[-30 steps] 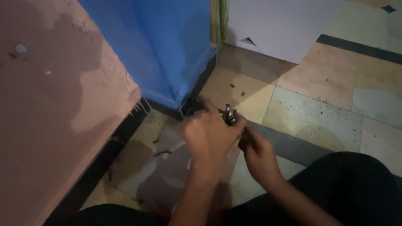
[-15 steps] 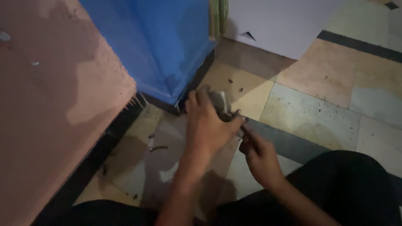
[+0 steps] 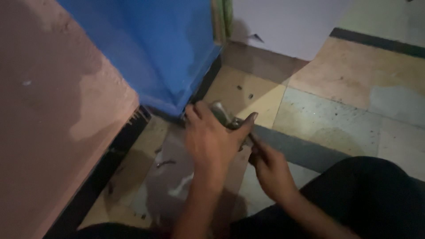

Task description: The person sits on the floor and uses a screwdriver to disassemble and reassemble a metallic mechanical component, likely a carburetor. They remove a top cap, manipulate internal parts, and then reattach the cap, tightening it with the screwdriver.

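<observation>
Interior floor-level view, probably a room of a home or a small building under repair; the dim light leaves the exact kind of place uncertain. The floor (image 3: 345,102) is laid with worn stone tiles in beige, yellow and grey, crossed by a dark band (image 3: 301,148) and speckled with grit. A painted blue wall corner (image 3: 168,53) with a dark skirting meets a pinkish wall (image 3: 48,110); a white wall (image 3: 287,22) stands behind.

A dull grey metal piece (image 3: 222,114) sits in the hands. On the far left stands a bright blue panel (image 3: 155,48), beside a reddish-pink wall (image 3: 48,119). The floor (image 3: 345,88) is a patchwork of yellow, tan and grey-green tiles crossed by dark stripes.
</observation>
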